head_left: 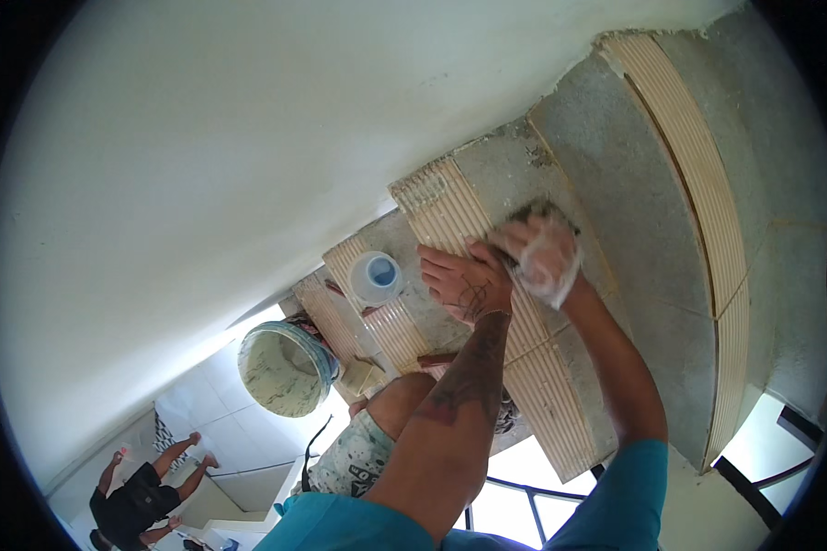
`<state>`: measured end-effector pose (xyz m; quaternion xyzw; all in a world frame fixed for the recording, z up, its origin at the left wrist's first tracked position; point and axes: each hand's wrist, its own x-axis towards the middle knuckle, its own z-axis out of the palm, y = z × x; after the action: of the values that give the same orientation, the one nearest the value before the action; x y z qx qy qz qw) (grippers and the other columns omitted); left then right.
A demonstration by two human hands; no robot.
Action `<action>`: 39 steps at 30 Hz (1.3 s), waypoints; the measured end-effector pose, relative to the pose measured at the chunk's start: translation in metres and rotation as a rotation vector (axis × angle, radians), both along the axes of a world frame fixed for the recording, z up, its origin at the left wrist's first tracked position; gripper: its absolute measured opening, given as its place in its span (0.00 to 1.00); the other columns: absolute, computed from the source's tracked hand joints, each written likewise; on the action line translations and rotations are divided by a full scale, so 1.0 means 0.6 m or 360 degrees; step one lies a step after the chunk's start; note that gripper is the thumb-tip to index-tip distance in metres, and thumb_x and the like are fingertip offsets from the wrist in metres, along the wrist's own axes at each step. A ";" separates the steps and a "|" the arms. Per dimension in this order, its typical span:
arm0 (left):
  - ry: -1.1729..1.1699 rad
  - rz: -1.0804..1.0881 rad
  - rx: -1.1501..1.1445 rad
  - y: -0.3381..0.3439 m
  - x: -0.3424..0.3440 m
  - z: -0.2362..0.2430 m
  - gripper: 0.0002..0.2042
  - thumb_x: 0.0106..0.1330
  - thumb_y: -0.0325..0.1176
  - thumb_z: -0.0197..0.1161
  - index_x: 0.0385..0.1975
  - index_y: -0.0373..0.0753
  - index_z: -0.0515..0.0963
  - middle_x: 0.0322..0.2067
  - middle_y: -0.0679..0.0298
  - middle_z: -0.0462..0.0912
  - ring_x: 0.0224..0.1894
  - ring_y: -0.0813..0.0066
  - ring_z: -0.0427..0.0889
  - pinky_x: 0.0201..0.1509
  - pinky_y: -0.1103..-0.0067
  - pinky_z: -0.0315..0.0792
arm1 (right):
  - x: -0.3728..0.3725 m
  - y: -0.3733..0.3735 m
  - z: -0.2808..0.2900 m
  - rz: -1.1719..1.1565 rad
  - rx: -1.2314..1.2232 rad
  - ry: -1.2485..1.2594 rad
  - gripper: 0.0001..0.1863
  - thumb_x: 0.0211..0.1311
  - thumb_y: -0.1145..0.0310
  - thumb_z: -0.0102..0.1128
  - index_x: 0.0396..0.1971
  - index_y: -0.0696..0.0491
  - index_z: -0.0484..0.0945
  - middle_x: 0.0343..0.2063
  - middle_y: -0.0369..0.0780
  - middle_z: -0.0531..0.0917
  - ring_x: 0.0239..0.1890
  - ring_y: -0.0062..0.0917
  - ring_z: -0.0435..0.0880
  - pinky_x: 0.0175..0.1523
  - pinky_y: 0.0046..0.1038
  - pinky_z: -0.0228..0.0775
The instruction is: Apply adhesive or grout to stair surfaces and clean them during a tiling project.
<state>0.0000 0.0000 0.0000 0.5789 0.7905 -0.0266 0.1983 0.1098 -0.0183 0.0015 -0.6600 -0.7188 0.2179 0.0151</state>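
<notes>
My left hand (467, 285) lies on the ribbed beige edge strip (542, 386) of a stair step, its fingers stretched out and holding nothing. Beyond it to the right, my right hand (544, 250) presses down on the grey step tread (492, 174) and is smeared by motion. A whitish, see-through wrap (555, 280), plastic or wet cloth, covers part of that hand. Under its fingers a dark patch or pad (524, 213) shows against the tread; its kind is too blurred to tell. My wrists are close together, the left forearm tattooed.
Left of my hands, a small white tub (377, 277) with blue inside stands on a lower step. Farther down is a large mortar-smeared bucket (285, 369) beside a yellowish block (362, 376). A white wall (248, 138) borders the stairs. Another person (138, 500) is at lower left.
</notes>
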 end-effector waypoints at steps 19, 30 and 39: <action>-0.0215 0.0100 0.0290 0.153 0.086 -0.132 0.33 0.52 0.47 0.47 0.54 0.30 0.52 0.49 0.49 0.61 0.48 0.56 0.63 0.52 0.69 0.58 | 0.059 0.249 -0.087 -0.1014 0.0270 -0.0501 0.15 0.44 0.69 0.50 0.37 0.45 0.71 0.37 0.38 0.74 0.40 0.31 0.73 0.42 0.30 0.66; -0.0136 0.0123 0.0372 0.151 0.075 -0.131 0.32 0.52 0.46 0.46 0.53 0.30 0.53 0.47 0.49 0.64 0.46 0.57 0.65 0.51 0.68 0.58 | 0.042 0.249 -0.069 -0.1438 -0.0090 -0.0593 0.13 0.45 0.69 0.49 0.35 0.51 0.71 0.41 0.40 0.71 0.38 0.34 0.75 0.39 0.32 0.69; -0.0179 -0.0046 0.0160 0.153 0.064 -0.076 0.29 0.57 0.46 0.43 0.52 0.28 0.54 0.47 0.44 0.64 0.47 0.54 0.65 0.51 0.68 0.59 | 0.051 0.169 -0.077 -0.1158 0.0237 -0.0456 0.13 0.46 0.66 0.47 0.34 0.52 0.71 0.38 0.41 0.74 0.35 0.36 0.76 0.38 0.34 0.69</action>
<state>0.0386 0.0920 -0.0454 0.6000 0.7700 0.0428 0.2126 0.1402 0.0829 -0.0448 -0.8923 -0.4468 0.0511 0.0387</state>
